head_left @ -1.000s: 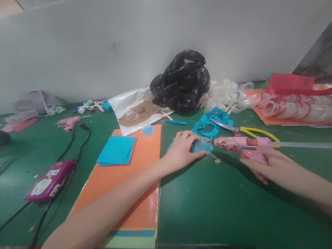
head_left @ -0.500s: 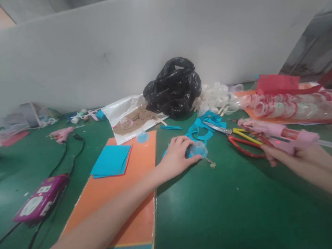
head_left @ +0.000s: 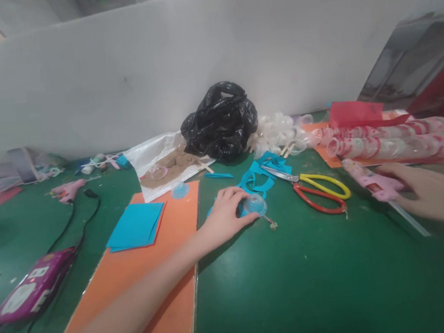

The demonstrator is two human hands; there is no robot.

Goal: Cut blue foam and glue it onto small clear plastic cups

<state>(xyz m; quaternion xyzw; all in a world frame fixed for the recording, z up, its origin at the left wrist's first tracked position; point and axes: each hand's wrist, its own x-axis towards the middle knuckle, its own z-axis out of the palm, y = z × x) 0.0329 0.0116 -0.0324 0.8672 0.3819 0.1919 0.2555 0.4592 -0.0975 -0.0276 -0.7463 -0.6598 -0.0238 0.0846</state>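
My left hand [head_left: 224, 216] rests on the green table with its fingers curled round a small clear plastic dome [head_left: 255, 204] that sits on a blue paper piece. My right hand [head_left: 421, 192] is at the right, closed on a pink glue gun [head_left: 370, 181] that lies low over the table, nozzle pointing up-left, a clear glue stick [head_left: 409, 217] sticking out behind. Yellow and red scissors [head_left: 316, 191] lie between the two hands. Blue paper cut-outs [head_left: 264, 175] lie just beyond the dome.
An orange board [head_left: 154, 277] with blue sheets [head_left: 135, 225] lies to the left. Behind stand a black plastic bag [head_left: 220, 122], a white bag with brown sand [head_left: 162, 164], clear cups [head_left: 384, 143], a second glue gun [head_left: 66, 190] and a purple power strip [head_left: 29, 289] with cables.
My right hand has carried the glue gun away from the dome to the right and lowered it toward the table. The left hand stays on the dome. The camera has swung right.
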